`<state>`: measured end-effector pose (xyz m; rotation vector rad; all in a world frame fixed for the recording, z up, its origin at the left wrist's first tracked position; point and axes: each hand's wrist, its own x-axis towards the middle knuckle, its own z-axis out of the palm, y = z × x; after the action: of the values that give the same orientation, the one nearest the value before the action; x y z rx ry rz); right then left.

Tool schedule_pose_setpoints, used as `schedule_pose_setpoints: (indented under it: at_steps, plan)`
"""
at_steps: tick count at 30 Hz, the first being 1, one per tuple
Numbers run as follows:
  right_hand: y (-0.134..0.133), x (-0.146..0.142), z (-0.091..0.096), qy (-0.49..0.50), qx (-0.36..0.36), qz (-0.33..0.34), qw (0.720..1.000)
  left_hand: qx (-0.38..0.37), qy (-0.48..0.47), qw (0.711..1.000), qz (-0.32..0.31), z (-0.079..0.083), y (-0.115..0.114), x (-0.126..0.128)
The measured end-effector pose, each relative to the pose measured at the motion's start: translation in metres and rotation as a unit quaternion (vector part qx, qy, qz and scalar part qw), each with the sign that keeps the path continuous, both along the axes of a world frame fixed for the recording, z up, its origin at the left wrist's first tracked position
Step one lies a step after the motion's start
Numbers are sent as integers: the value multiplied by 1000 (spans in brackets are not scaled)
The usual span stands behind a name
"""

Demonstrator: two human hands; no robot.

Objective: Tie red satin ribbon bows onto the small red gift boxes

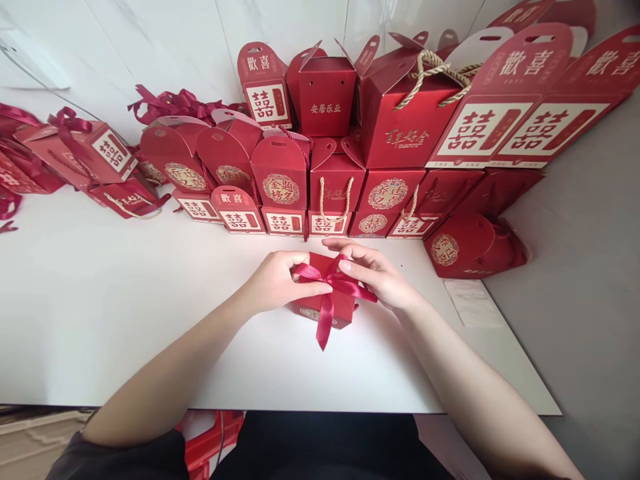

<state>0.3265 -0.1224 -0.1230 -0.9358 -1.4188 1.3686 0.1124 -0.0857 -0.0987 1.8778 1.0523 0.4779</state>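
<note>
A small red gift box point(343, 313) with a gold round emblem rests on the white table in front of me. On top of it lies a bow of magenta satin ribbon point(325, 320), one tail hanging down the near side. My left hand point(280, 283) pinches the bow's left loop between thumb and fingers. From the other side my right hand point(377, 273) has its thumb and fingers on the right part of the bow, with some fingers reaching behind the box. The hands partly cover the box's top and sides.
Stacked red gift boxes point(285, 180) line the back of the white table point(150, 320) along the tiled wall. Loose magenta ribbons point(170, 107) lie on the stack at the left. One red box point(470, 247) stands by the grey wall at right. Ribboned boxes point(95, 143) sit far left.
</note>
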Motion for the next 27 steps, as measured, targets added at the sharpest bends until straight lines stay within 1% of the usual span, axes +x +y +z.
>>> schedule_pose_setpoints:
  at_steps: [4, 6, 8, 11, 13, 15, 18, 19, 21, 23, 25, 26, 27]
  plan:
    - [1, 3, -4, 40, -22, -2, 999, 12, 2, 1000, -19, 5, 0, 0]
    - [0, 7, -5, 34, -33, 0, 999, 15, -22, 1000, -16, 6, 1, -2]
    - [-2, 10, -4, 7, -32, 13, 999, 3, -45, 999, -22, 7, 3, -3]
    - [-8, 10, 3, -46, 1, 49, 998, -17, -62, 997, -49, 7, 6, -7]
    - [-14, 7, 10, -63, 30, 69, 995, -7, -74, 995, -66, 6, 9, -10]
    - [-18, 3, 14, -58, 48, 75, 994, 17, -90, 993, -74, 5, 13, -11]
    - [-21, 1, 15, -38, 52, 57, 996, 41, -110, 991, -65, 3, 16, -10]
    - [-20, 2, 14, -34, 48, 49, 997, 44, -116, 991, -55, 2, 17, -9]
    - [-18, 4, 9, -29, 34, 33, 998, 64, -119, 991, -14, 4, 17, -10]
    - [-14, 8, 5, -31, 18, 25, 999, 101, -76, 991, 45, 10, 16, -15]
    - [-12, 10, 2, -37, 14, 22, 999, 115, 35, 989, 85, 20, 16, -24]
    - [-11, 10, 1, -39, 15, 24, 999, 97, 106, 986, 82, 25, 16, -29]
    - [-11, 10, 1, -40, 16, 27, 999, 59, 167, 982, 61, 30, 17, -34]
